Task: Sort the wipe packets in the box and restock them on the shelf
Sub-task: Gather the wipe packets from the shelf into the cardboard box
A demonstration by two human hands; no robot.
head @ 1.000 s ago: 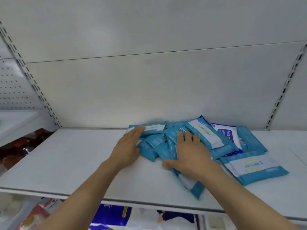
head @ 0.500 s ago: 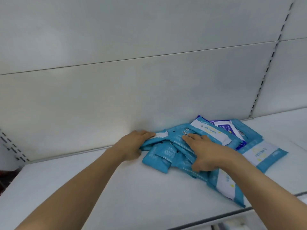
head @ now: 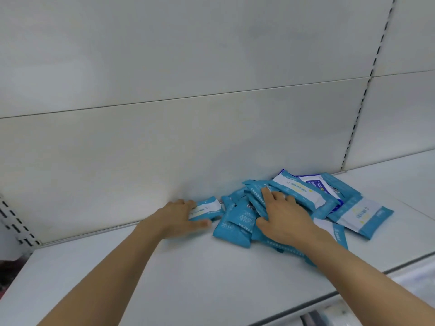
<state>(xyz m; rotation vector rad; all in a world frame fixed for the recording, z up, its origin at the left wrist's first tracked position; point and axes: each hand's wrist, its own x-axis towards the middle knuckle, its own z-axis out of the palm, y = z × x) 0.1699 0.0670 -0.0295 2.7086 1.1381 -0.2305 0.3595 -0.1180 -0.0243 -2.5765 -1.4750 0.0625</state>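
Several packets [head: 237, 222] are lying in a loose, overlapping heap on the shelf [head: 164, 278], against the back panel [head: 188, 137]. Left hand [head: 179, 218] is pinching one small packet [head: 206, 210] at the heap's left edge. Right hand [head: 284, 217] is pressing flat on the heap, fingers spread. Risk: slick wrappers sliding apart, nearest packets slipping toward the front edge.

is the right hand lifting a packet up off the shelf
No, the right hand lies flat with spread fingers on the pile of wipe packets, which rests on the shelf.
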